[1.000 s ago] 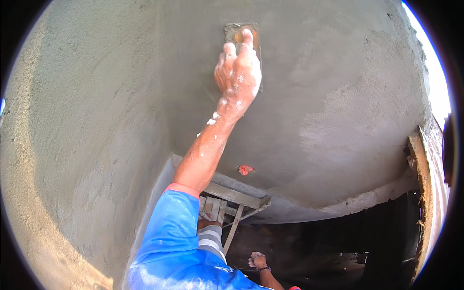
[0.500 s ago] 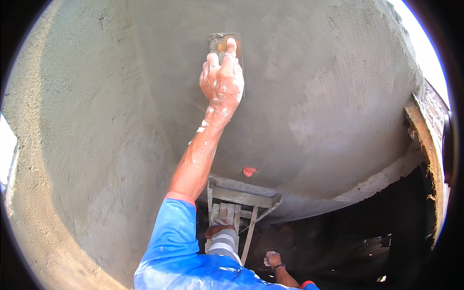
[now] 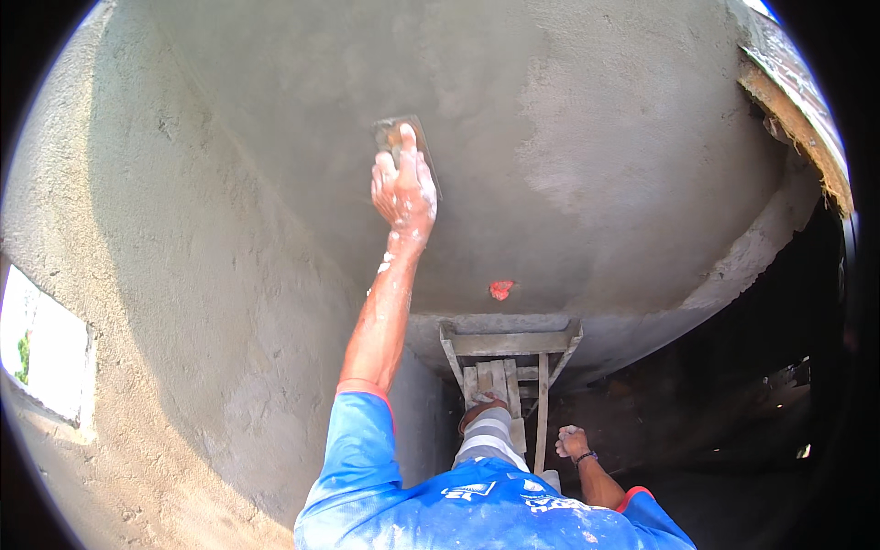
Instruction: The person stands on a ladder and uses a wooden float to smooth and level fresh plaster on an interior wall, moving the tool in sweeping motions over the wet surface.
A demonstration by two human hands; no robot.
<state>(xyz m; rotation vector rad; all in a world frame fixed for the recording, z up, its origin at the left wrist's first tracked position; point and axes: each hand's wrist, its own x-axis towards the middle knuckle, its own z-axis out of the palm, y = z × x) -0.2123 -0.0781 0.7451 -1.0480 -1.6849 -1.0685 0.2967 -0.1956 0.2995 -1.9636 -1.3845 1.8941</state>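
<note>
My left hand [image 3: 403, 194] is raised against the grey plastered wall [image 3: 486, 165], closed around the handle of a plastering trowel [image 3: 431, 174]. The trowel's thin rectangular plate lies against the damp-looking surface, and the thumb points up along the handle. White plaster smears cover the hand and forearm. Low on the right, my right hand [image 3: 570, 443] hangs away from the wall with its fingers curled in; nothing shows in it. A dark band circles that wrist. A small red patch [image 3: 500, 290] marks the wall below the trowel.
Below me is a wooden scaffold [image 3: 509, 344] of planks and rails, with my foot [image 3: 483, 408] on it. A rough side wall [image 3: 229, 302] rises at left, with a bright opening [image 3: 46, 344]. A broken board edge [image 3: 797, 128] juts out at upper right; the lower right is dark.
My left hand and the trowel have moved down and to the left across the wall. The head view has shifted, bringing more of the left opening into sight. My right hand stays low and closed.
</note>
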